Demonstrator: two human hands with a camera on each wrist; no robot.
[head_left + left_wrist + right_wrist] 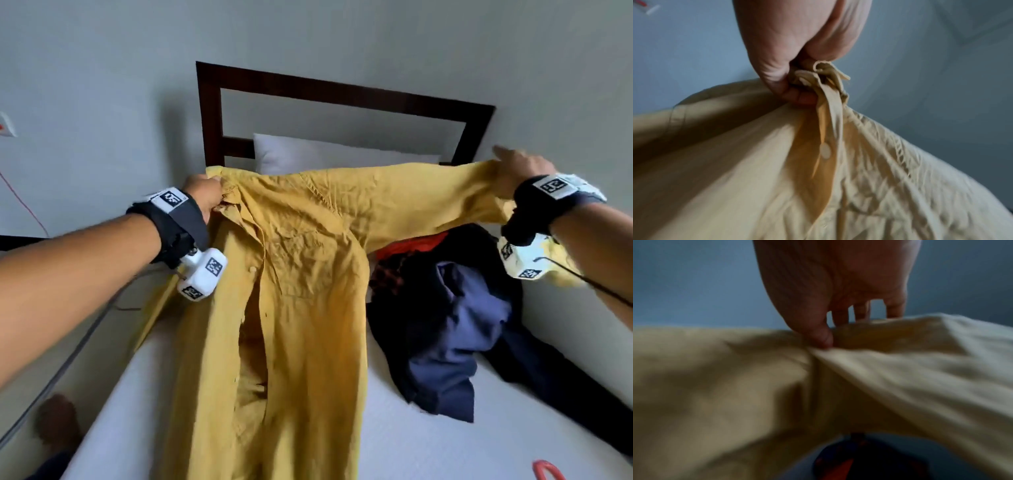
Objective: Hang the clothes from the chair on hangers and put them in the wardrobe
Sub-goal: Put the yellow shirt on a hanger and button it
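A mustard-yellow button shirt (301, 274) hangs spread in the air over the bed, its front open. My left hand (202, 197) grips the bunched collar and button placket (824, 84) in a fist. My right hand (517, 169) holds one sleeve stretched out to the right, thumb (823, 339) pinching the cloth (879, 369) against fingers that lie behind it. A heap of other clothes (455, 315), dark navy, blue and orange-red, lies on the mattress under the sleeve. I see no wardrobe or chair.
White mattress (394, 442) with a pillow (291, 154) and a dark wooden headboard (342, 92) against the grey wall. A red curved object (548, 471), perhaps a hanger, pokes in at the bottom right. A foot (56, 418) stands on the floor left of the bed.
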